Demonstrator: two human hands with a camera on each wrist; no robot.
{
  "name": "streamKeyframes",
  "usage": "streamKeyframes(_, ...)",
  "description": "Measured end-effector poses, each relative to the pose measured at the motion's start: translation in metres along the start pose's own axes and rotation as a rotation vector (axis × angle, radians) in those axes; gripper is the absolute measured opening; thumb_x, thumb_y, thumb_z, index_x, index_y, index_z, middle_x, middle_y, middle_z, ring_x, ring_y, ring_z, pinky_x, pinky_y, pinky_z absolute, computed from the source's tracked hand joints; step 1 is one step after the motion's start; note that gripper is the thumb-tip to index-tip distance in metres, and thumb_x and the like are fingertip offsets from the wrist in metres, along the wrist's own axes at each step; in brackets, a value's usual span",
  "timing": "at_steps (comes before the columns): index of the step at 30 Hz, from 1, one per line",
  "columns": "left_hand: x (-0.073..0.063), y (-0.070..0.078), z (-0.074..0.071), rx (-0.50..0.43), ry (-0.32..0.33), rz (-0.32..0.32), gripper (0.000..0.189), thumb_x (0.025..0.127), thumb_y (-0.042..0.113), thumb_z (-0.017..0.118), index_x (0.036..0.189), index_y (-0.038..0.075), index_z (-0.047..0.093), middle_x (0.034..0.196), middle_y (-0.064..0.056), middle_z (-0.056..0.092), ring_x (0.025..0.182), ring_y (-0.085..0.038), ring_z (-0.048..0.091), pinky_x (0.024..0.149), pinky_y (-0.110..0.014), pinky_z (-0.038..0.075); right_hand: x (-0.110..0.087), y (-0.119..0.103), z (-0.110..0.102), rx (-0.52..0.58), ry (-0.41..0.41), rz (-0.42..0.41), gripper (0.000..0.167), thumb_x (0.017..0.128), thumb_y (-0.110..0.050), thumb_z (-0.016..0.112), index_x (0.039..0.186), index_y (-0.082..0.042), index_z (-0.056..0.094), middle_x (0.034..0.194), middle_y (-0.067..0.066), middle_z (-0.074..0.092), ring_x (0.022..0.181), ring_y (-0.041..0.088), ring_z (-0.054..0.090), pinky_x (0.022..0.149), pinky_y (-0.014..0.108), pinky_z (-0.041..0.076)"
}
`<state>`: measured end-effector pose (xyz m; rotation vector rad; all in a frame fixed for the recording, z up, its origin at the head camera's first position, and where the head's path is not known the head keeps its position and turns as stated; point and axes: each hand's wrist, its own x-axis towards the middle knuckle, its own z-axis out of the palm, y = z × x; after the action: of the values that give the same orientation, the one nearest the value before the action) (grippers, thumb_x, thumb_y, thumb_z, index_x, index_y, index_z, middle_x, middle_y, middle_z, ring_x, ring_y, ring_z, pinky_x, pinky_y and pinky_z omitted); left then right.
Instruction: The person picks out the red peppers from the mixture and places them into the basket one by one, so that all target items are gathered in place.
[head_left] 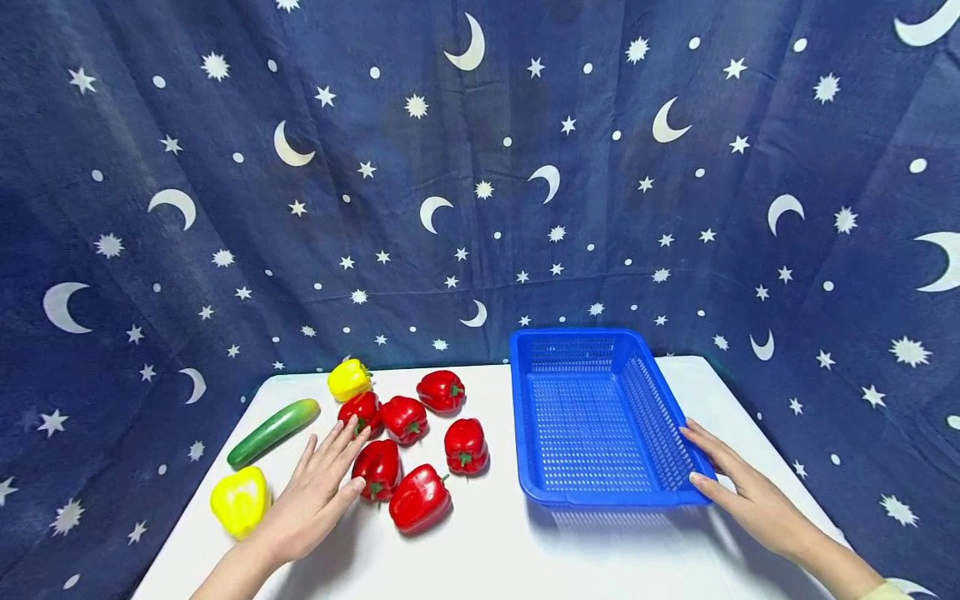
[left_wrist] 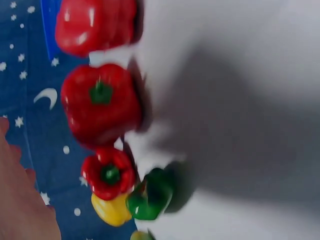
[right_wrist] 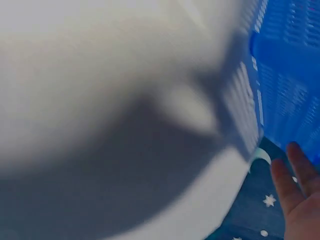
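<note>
My left hand (head_left: 315, 492), fingers stretched out, is palm down over the left group of vegetables. Its thumb overlaps a red bell pepper (head_left: 377, 467) in the head view, and its fingertips overlap another red bell pepper (head_left: 360, 408) farther back. A green bell pepper (left_wrist: 150, 195) shows in the left wrist view; the hand hides it in the head view. On the right stands a blue plastic basket (head_left: 528, 433) with perforated walls and nothing inside. My right hand (head_left: 750, 496) touches its right rim near the front corner, fingers extended and thumb apart.
More red bell peppers (head_left: 421, 498) lie between the left hand and the basket. A yellow bell pepper (head_left: 349, 380) sits at the back, another yellow bell pepper (head_left: 242, 502) at the left. A cucumber (head_left: 273, 433) lies near the white table's (head_left: 495, 550) left edge. Starry curtain (head_left: 480, 208) surrounds the table.
</note>
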<state>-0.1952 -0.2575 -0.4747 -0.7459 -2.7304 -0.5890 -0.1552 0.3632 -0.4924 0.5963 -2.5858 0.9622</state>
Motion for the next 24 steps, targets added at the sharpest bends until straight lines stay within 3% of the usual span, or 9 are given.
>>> streamKeyframes(7, -0.025, 0.022, 0.015, -0.063, -0.009, -0.012, 0.065, 0.104, 0.032, 0.058, 0.162, 0.025, 0.031, 0.168, -0.005, 0.026, 0.154, -0.029, 0.019, 0.122, -0.027, -0.010, -0.003, 0.000, 0.017, 0.218, 0.074, -0.018, 0.052, 0.098, 0.009, 0.055, 0.148, 0.002, 0.045, 0.165, 0.018, 0.027, 0.148, -0.002, 0.024, 0.103, 0.006, 0.031)
streamKeyframes(12, -0.037, 0.029, 0.023, -0.076, 0.020, 0.041, 0.067, 0.100, 0.026, 0.063, 0.161, 0.018, 0.036, 0.166, -0.006, 0.030, 0.153, -0.026, 0.023, 0.123, -0.027, -0.005, -0.003, 0.006, 0.024, 0.310, 0.113, -0.026, 0.048, 0.097, 0.014, 0.048, 0.144, 0.008, 0.042, 0.165, 0.023, 0.025, 0.150, 0.004, 0.024, 0.103, 0.010, 0.033)
streamKeyframes(16, -0.044, 0.032, 0.027, -0.076, 0.035, 0.064, 0.069, 0.097, 0.025, 0.066, 0.160, 0.017, 0.038, 0.164, -0.006, 0.036, 0.153, -0.022, 0.023, 0.123, -0.026, -0.001, -0.003, 0.009, 0.027, 0.367, 0.105, -0.028, 0.047, 0.097, 0.014, 0.043, 0.145, 0.010, 0.039, 0.166, 0.022, 0.022, 0.153, 0.007, 0.020, 0.110, 0.011, 0.027)
streamKeyframes(24, -0.049, 0.039, 0.032, -0.176, -0.039, -0.011, 0.065, 0.099, 0.032, 0.066, 0.158, 0.021, 0.041, 0.164, 0.001, 0.034, 0.154, -0.021, 0.022, 0.117, -0.013, -0.003, -0.007, 0.007, 0.023, 0.431, 0.089, -0.019, 0.054, 0.094, 0.013, 0.036, 0.148, 0.012, 0.034, 0.168, 0.019, 0.016, 0.154, 0.007, 0.015, 0.111, 0.011, 0.024)
